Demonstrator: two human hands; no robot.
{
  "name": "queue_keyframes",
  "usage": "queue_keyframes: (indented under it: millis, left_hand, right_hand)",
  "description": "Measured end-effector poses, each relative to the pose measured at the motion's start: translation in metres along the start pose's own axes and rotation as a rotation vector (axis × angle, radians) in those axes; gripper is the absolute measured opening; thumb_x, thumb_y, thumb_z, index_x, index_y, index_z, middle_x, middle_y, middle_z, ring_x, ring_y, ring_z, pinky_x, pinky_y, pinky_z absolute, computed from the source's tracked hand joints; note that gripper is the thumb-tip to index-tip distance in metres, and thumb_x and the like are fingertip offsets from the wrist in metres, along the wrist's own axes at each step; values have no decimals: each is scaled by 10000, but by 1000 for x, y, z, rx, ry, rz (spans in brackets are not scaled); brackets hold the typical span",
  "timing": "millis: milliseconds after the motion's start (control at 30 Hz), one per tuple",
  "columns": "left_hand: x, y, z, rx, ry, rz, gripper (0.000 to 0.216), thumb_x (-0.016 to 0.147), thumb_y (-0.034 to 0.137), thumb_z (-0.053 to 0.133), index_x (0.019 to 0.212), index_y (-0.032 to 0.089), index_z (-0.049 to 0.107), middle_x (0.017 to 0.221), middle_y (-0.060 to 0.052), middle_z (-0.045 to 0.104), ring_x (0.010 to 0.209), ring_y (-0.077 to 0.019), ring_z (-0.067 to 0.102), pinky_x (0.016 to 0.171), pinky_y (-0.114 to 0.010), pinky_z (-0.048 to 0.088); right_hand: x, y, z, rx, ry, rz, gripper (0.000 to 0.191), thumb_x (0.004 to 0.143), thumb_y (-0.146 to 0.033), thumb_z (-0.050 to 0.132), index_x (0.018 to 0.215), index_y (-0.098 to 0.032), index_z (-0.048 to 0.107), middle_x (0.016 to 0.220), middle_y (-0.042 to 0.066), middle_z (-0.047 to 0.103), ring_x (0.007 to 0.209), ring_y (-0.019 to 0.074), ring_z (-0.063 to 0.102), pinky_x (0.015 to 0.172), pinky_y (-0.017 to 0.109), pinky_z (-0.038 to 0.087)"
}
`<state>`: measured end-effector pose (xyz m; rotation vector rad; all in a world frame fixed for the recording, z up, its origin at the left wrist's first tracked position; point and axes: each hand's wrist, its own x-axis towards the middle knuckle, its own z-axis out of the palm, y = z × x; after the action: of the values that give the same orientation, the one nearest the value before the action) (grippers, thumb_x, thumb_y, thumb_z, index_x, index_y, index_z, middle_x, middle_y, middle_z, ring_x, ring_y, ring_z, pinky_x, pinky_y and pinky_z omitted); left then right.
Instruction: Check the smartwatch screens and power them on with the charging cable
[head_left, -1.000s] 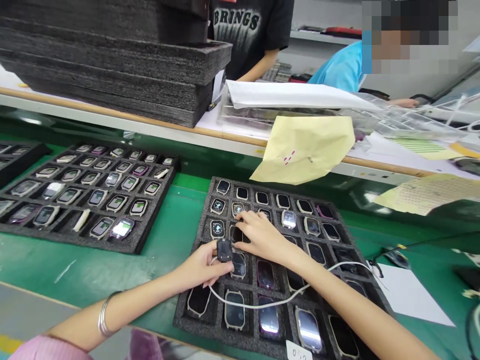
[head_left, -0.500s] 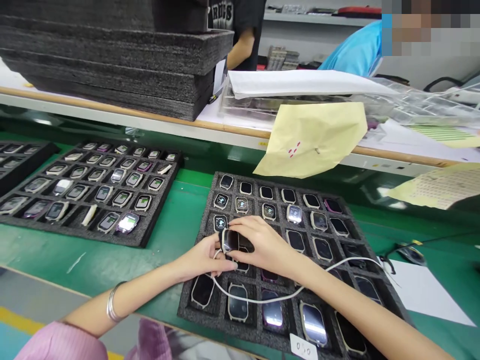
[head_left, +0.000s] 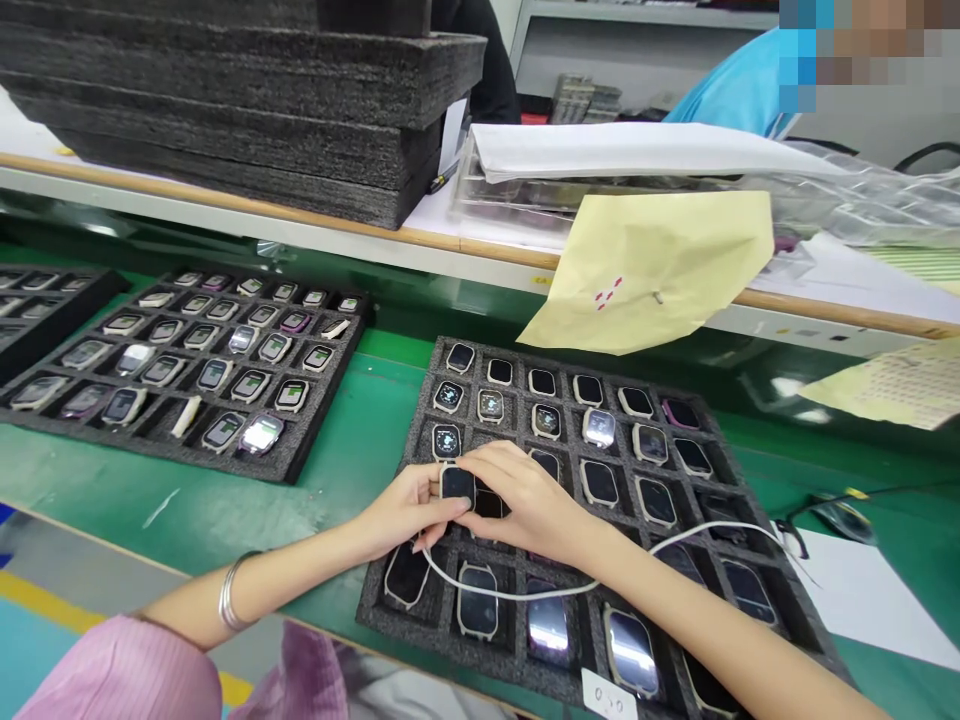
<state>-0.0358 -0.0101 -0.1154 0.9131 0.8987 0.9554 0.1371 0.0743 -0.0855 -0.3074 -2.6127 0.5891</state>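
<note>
The left hand [head_left: 412,508] pinches a dark-screened watch [head_left: 457,484], thumb on its front, other fingers behind; the watch is raised over the near tray [head_left: 397,622]. The right hand [head_left: 525,497] is curved, fingertips at the watch's upper edge; whether it bears any grip cannot be told. A white cable [head_left: 517,597] loops from under the left hand, passes beneath the right forearm and emerges to its right; its end at the left hand is hidden. Just beyond the left hand, a seated watch [head_left: 446,440] shows a lit dial. Nearer the body than the right hand, a white label [head_left: 609,697] sits at the tray's front edge. Well left of both hands lies a second filled tray [head_left: 304,440]; beyond it, on a shelf, stands a black foam stack [head_left: 225,110].
</note>
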Motion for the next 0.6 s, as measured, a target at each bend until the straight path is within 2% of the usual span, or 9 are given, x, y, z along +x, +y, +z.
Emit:
queue_keyframes:
  millis: [167, 267, 467, 600]
  left_hand:
    - [-3, 3, 1, 11, -2, -9, 320, 791, 415, 657, 854, 129, 529, 405, 93, 424, 290, -36, 314, 316, -154, 186]
    - [-4, 4, 1, 32, -5, -7, 339, 789, 435, 656, 863, 125, 542, 436, 90, 420, 305, -33, 315, 317, -156, 199]
    - [-4, -1, -1, 80, 6, -3, 410, 790, 461, 645, 991, 120, 539, 448, 103, 405, 303, -40, 329, 313, -156, 223]
    - [-3, -2, -1, 105, 11, -6, 430, 789, 480, 638, 1001, 121, 532, 445, 105, 401, 301, -42, 333, 312, -156, 226]
  right_hand:
    - [-4, 2, 10, 34, 123, -54, 349, 834, -252, 612, 1158, -163, 521, 955, 95, 643, 876, 231, 606, 812, 412, 498]
    - [-5, 2, 12, 32, 152, -70, 372, 836, -262, 617, 1178, -163, 511, 959, 100, 646, 871, 228, 607, 815, 417, 498]
    - [-8, 3, 12, 14, 128, -73, 388, 845, -286, 634, 1186, -149, 509, 962, 108, 648, 876, 231, 603, 809, 409, 497]
    - [-8, 4, 10, -16, 95, -72, 402, 860, -322, 625, 1202, -150, 504, 971, 111, 652, 880, 236, 609, 816, 415, 494]
